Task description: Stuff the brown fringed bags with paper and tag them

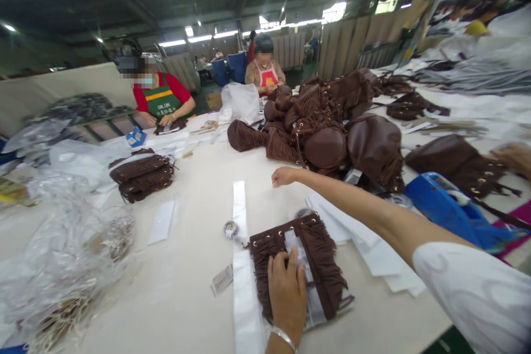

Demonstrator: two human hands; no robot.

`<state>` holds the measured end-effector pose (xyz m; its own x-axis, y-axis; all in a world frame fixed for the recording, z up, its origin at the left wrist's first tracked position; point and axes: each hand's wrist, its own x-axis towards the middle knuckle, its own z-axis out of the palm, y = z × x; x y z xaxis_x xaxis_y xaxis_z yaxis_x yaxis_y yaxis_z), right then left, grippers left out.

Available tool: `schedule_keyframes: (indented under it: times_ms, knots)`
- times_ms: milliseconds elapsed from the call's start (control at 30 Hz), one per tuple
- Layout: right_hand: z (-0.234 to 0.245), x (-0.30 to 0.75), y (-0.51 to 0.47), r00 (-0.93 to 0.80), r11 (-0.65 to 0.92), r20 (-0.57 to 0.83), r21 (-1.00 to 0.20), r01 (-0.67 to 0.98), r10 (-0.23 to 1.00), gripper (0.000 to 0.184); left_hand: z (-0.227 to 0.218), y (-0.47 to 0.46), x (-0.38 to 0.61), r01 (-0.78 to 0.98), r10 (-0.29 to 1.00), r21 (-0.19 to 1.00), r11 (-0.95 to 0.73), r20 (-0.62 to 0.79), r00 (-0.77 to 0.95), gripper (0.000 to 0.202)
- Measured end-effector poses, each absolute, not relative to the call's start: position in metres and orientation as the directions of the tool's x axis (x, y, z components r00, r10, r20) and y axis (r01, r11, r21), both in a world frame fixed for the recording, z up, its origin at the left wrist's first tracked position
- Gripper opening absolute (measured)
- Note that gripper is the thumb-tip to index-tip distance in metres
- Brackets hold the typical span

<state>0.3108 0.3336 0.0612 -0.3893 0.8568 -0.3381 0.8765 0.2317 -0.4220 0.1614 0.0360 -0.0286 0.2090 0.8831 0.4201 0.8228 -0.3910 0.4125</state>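
The bag [326, 251], brown and fringed, lay on the pale tabletop [186, 271] near the person, its row of eyelets along the 12 o'clock edge. The left hand [287, 290], with a bracelet [284, 338] at the wrist, rested on it palm down, fingers extended and slightly apart, touching the bag and the clear film [293, 240] on its face without gripping either. The right hand [284, 176] was raised at 12 o'clock from the bag, fingers curled closed; I cannot tell whether they pinched anything.

Counting from the bag, a white strip [239, 221] ran along its 9 o'clock edge. A round tag [230, 229] lay just beside it at 10 o'clock, and a small tag [222, 280] at 9. White sheets [388, 257] fanned out between 1 and 3 o'clock, near a blue tray [440, 204] at 2. A heap of brown bags [326, 146] filled 12 to 1 o'clock, beyond the right hand. Well apart at 10 o'clock lay another fringed bag [143, 174], with a white card [161, 222] nearer; crumpled plastic [53, 232] spread at 9.

A co-worker in a green apron [164, 104] worked at 11 o'clock, and one in a red apron [267, 74] near 12.
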Motion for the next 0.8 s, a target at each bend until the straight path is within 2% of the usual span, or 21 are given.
schedule_keyframes:
  times_ms: [133, 267, 367, 433, 600, 700, 767, 800]
  knots:
    - [0.069, 0.315, 0.345, -0.414, 0.229, -0.353, -0.462, 0.857, 0.839, 0.022, -0.028, 0.036, 0.161, 0.825, 0.882, 0.415, -0.384, 0.429, 0.195, 0.041]
    - [0.066, 0.315, 0.345, -0.457, 0.188, -0.352, -0.586, 0.788, 0.817, 0.031, -0.029, 0.037, 0.162, 0.813, 0.879, 0.443, -0.378, 0.448, 0.165, 0.041]
    - [0.06, 0.313, 0.341, -0.462, 0.148, -0.326, -0.664, 0.733, 0.825, 0.031, -0.03, 0.037, 0.162, 0.805, 0.881, 0.457, -0.38, 0.444, 0.164, 0.04]
    - [0.057, 0.31, 0.34, -0.427, 0.12, -0.29, -0.693, 0.711, 0.856, 0.034, -0.029, 0.037, 0.161, 0.803, 0.894, 0.47, -0.367, 0.418, 0.164, 0.041]
    - [0.068, 0.301, 0.326, -0.256, 0.064, -0.171, -0.704, 0.707, 0.951, 0.057, -0.028, 0.037, 0.16, 0.816, 0.913, 0.458, -0.353, 0.358, 0.194, 0.041]
    - [0.092, 0.299, 0.282, -0.222, 0.102, -0.08, -0.707, 0.7, 0.972, 0.044, -0.028, 0.037, 0.159, 0.817, 0.916, 0.454, -0.356, 0.341, 0.21, 0.041]
    - [0.109, 0.299, 0.233, -0.264, 0.201, 0.018, -0.7, 0.685, 0.964, 0.023, -0.026, 0.037, 0.159, 0.818, 0.916, 0.451, -0.357, 0.34, 0.212, 0.041]
    - [0.115, 0.299, 0.204, -0.322, 0.308, 0.11, -0.679, 0.667, 0.94, 0.012, -0.025, 0.036, 0.159, 0.819, 0.914, 0.448, -0.359, 0.346, 0.211, 0.04]
